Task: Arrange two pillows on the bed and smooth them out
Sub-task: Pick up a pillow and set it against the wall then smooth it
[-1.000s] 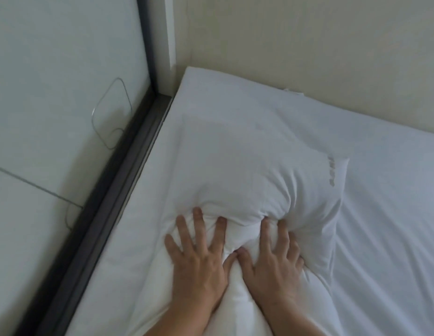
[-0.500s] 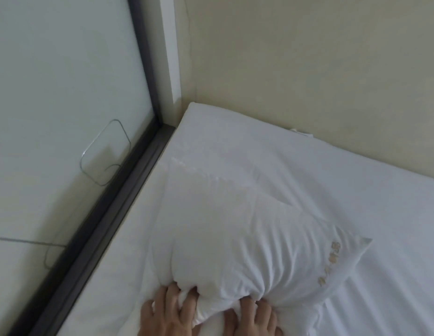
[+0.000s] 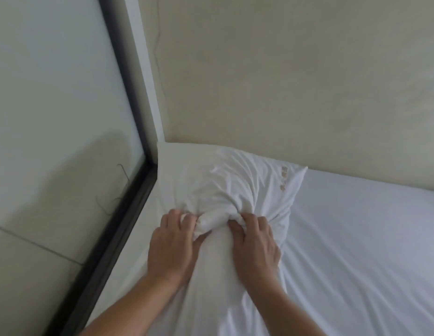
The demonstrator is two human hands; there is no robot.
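The pillow (image 3: 237, 187) is now farther up the bed (image 3: 368, 238) than half a second ago: its far edge touches the wall (image 3: 283, 81) in the far left corner, where before a strip of sheet was free behind it. The hands have come along and now show whole, with the forearms.

The left hand (image 3: 171, 248) and the right hand (image 3: 256, 246) lie side by side on the near part of the pillow. Each grip is clenched on a bunch of its cover, and the cloth gathers into deep folds between them.

I judge that the first pillow is almost in its place, but it is not smooth: it is wrinkled and pinched in the middle. A second pillow is not in view, so that one is still to be placed and smoothed.
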